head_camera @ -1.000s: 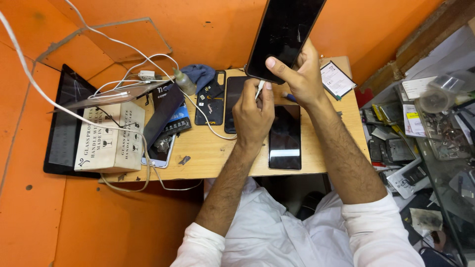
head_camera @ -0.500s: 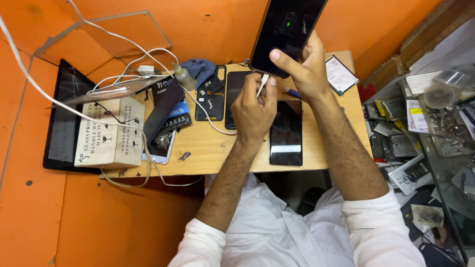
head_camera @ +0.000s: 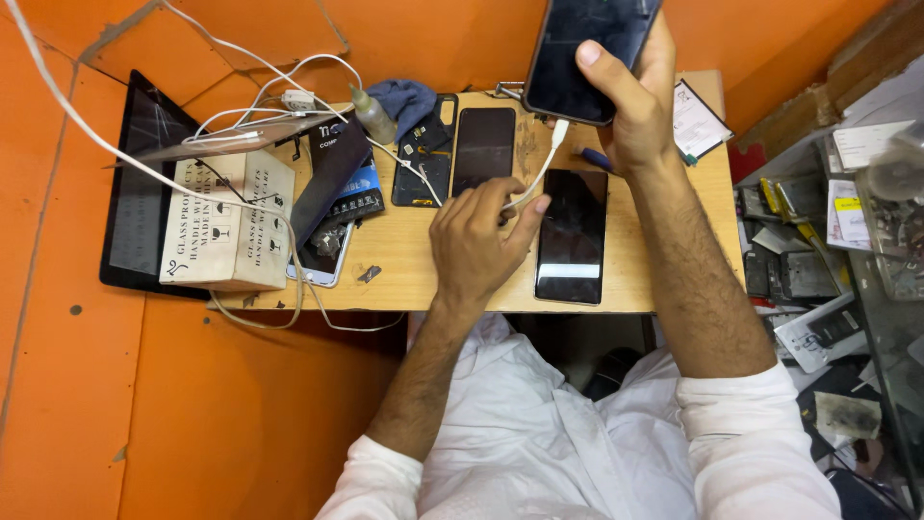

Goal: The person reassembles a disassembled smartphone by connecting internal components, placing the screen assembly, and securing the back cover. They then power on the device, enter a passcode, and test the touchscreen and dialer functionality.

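Right hand [head_camera: 635, 106]: gripped a dark phone [head_camera: 589, 50], raised above the desk's far edge.
Left hand [head_camera: 478, 241]: pinched a white cable [head_camera: 535, 173] (plug end up, near the phone).
Desk [head_camera: 414, 274]: second phone [head_camera: 572, 236] flat beside the left hand; cardboard box [head_camera: 229, 223] well left.

Right hand [head_camera: 640, 106] around dark phone [head_camera: 587, 53], left hand [head_camera: 476, 241] pinching white cable [head_camera: 539, 173].

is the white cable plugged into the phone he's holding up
No, the cable plug hangs just below the phone, pinched in the left hand.
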